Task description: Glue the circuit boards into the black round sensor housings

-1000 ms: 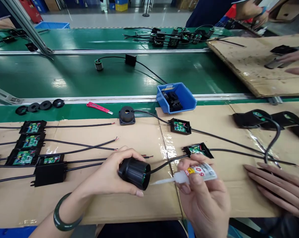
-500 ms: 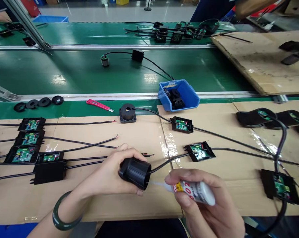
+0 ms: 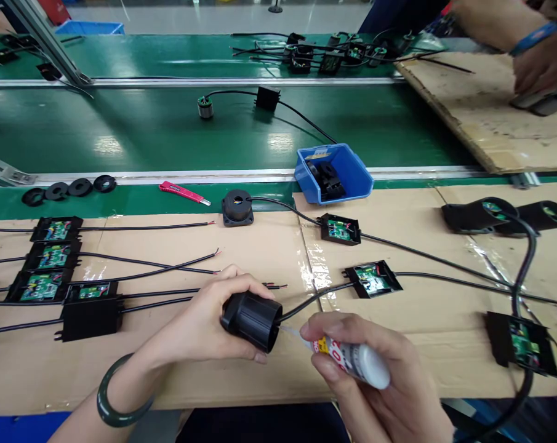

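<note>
My left hand (image 3: pixel 213 317) is wrapped round a black cylindrical housing (image 3: pixel 255 321), its open end turned right. From that end a black cable runs to an open black box with a green circuit board (image 3: pixel 374 279). Between the thumb and fingers of my right hand (image 3: pixel 380 369) is a white glue bottle (image 3: pixel 352 360) with red and yellow print. Its thin clear nozzle points left, at the lower rim of the housing's opening; whether the tip touches is too small to tell. Behind the housing a round black cap (image 3: pixel 237 207) sits on the cardboard, wired to another box (image 3: pixel 340 229).
Several boxed circuit boards (image 3: pixel 52 256) lie at left. Behind are black rings (image 3: pixel 80 187), a red cutter (image 3: pixel 183 192) and a blue bin (image 3: pixel 356 175). Black housings (image 3: pixel 476 215) stand at right. Another person's hand (image 3: pixel 541 67) is at the back right over a cardboard sheet (image 3: pixel 485 117).
My right hand and the bottle have moved slightly left, bringing the nozzle closer to the housing's opening. Another person's hand has come down onto a dark object at the back right. The small motor has shifted right.
</note>
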### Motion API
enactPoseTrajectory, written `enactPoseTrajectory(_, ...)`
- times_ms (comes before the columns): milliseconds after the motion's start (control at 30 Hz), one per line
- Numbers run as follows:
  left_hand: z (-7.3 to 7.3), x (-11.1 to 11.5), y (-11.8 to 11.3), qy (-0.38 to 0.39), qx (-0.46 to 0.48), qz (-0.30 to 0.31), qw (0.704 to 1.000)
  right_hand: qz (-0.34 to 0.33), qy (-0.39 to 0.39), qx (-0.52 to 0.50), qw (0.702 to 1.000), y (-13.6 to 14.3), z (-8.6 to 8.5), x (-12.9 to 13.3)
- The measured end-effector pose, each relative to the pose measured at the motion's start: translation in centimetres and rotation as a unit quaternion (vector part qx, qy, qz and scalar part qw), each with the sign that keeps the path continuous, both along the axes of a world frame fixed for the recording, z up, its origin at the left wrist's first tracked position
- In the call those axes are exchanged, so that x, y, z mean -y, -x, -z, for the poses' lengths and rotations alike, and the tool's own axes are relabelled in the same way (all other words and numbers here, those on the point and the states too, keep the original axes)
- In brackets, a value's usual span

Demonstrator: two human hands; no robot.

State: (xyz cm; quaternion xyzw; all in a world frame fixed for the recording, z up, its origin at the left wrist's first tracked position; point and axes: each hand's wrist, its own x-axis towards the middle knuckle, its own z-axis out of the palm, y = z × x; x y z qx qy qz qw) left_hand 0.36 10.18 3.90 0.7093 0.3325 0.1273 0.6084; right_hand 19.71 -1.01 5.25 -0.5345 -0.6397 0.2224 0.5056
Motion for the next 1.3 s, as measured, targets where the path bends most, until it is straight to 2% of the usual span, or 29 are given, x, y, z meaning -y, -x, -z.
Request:
enactPoseTrajectory(333,0.0,0.1,-0.1,0.021,0.006,-0.001,1.0,0.003,0.07,-0.116,0.991,0.7,-0.2,1.0)
enactPoseTrajectory(467,0.1,0.2,-0.1,0.016,0.008,-0.007,1.0,0.047,0.076,-0.111,0.99,0.7,-0.2,1.0)
enactPoseTrajectory(533,0.1,0.2,-0.1,0.025,0.01,-0.022,0.999,0.063,0.049,-0.123,0.989,0.6,-0.1,0.9)
enactPoseTrajectory(600,0.0,0.3,-0.2,0.061,0.025,-0.043,0.997,0.077,0.011,-0.162,0.984,0.5,0.0,0.8)
enactPoseTrajectory(667,0.1,0.4,-0.3,0.112,0.052,-0.059,0.991,0.118,-0.015,-0.215,0.969,0.6,0.1,0.6)
enactPoseTrajectory(800,1.1,1.0,-0.8,0.22,0.122,-0.075,0.965,0.18,-0.078,-0.26,0.946,1.4,0.6,-0.2)
enactPoseTrajectory(933,2.3,1.5,-1.3,0.285,0.167,-0.084,0.94,0.151,-0.132,-0.205,0.958,2.5,1.9,-0.5)
enactPoseTrajectory(1067,2.7,1.7,-1.5,0.321,0.182,-0.08,0.926,0.106,-0.135,-0.152,0.973,2.5,2.9,-0.2)
enactPoseTrajectory(1200,2.6,1.7,-1.5,0.333,0.177,-0.081,0.923,0.056,-0.105,-0.115,0.986,2.1,2.6,-0.2)
enactPoseTrajectory(1300,2.6,1.7,-1.5,0.339,0.175,-0.083,0.92,0.066,-0.12,-0.109,0.984,2.1,2.1,-0.6)
